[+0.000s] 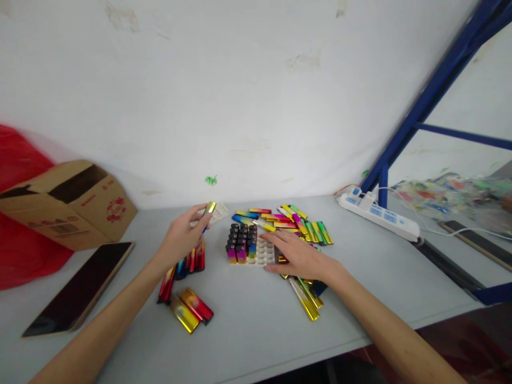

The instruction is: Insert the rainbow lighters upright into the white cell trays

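Observation:
My left hand [184,230] is raised over the left side of the table, its fingers closed round a lighter [210,208] with a shiny gold and blue body. Below it lie several loose lighters [196,305] in red, gold and blue. A white tray with holes [262,260] sits in the middle, and several black-topped lighters [241,242] stand upright in its left part. My right hand [298,256] rests over the tray's right edge with fingers stretched out and apart. Beneath and behind it spreads a pile of shiny coloured lighter bodies [308,226], partly hidden by the hand.
At the left are a cardboard box [100,202], a red bag [24,266] and a dark phone or tablet [80,288]. Another white holed tray [219,212] lies behind my left hand. A power strip [380,216] with cables lies at the right beside a blue metal frame [420,112].

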Demonstrator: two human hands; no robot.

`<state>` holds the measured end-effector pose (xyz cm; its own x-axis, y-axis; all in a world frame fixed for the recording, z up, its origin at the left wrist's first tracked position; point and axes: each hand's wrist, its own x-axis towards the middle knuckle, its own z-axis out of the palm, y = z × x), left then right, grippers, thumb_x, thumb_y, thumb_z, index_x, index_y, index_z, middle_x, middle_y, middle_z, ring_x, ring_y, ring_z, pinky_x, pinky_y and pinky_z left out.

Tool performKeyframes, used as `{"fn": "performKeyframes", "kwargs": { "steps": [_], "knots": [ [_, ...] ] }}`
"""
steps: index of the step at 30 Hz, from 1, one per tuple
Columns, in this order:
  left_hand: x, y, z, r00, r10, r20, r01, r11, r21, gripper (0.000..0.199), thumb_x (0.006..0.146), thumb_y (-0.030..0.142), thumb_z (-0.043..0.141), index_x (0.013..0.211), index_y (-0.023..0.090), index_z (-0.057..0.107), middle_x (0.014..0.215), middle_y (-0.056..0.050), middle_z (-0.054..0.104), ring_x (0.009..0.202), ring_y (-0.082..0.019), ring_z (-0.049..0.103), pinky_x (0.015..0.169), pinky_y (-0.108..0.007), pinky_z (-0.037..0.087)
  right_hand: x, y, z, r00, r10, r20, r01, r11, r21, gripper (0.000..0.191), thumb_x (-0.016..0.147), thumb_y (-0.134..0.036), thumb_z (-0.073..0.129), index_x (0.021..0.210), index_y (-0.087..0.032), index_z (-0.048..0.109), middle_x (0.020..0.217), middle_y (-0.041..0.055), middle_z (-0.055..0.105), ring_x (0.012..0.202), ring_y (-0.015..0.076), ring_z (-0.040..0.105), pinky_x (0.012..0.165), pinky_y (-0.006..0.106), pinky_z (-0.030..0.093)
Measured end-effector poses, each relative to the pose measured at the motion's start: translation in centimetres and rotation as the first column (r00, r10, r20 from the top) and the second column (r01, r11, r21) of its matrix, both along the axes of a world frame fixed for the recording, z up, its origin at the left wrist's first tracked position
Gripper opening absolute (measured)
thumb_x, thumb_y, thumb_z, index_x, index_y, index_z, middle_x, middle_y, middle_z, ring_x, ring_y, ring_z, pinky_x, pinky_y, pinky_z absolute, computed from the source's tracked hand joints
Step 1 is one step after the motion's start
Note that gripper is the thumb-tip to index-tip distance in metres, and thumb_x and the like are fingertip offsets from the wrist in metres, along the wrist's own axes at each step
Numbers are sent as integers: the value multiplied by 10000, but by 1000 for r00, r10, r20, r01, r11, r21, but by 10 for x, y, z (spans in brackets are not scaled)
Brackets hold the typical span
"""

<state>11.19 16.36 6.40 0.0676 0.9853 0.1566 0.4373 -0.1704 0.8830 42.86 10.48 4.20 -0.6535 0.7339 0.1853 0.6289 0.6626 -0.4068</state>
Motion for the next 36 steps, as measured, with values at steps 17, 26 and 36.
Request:
{"fn": "performKeyframes", "kwargs": {
  "steps": [17,26,36],
  "knots": [
    [16,-25,4,903,-91,421,111,993,-24,425,889,587,678,841,169,614,819,-21,668,725,-146,653,691,-275,581,0,-2,2,1000,-9,20,9,1000,-11,699,975,-502,657,1553,-183,427,1522,188,531,1405,340,501,1164,515,433],
    [21,-39,8,961,-93,259,121,988,-94,510,912,653,560,685,230,389,564,81,326,447,-81,281,396,-197,251,1,-2,1,1000,-2,10,2,1000,6,684,973,-495,663,1550,-207,434,1517,179,538,1401,336,509,1164,522,430],
    [19,-47,11,998,-19,-61,24,995,96,417,878,482,498,574,228,367,506,48,340,471,-113,332,450,-237,263,1,-1,0,1000,5,12,-5,1000,5,675,972,-475,666,1548,-214,429,1515,164,540,1394,325,510,1161,502,430]
  ]
}}
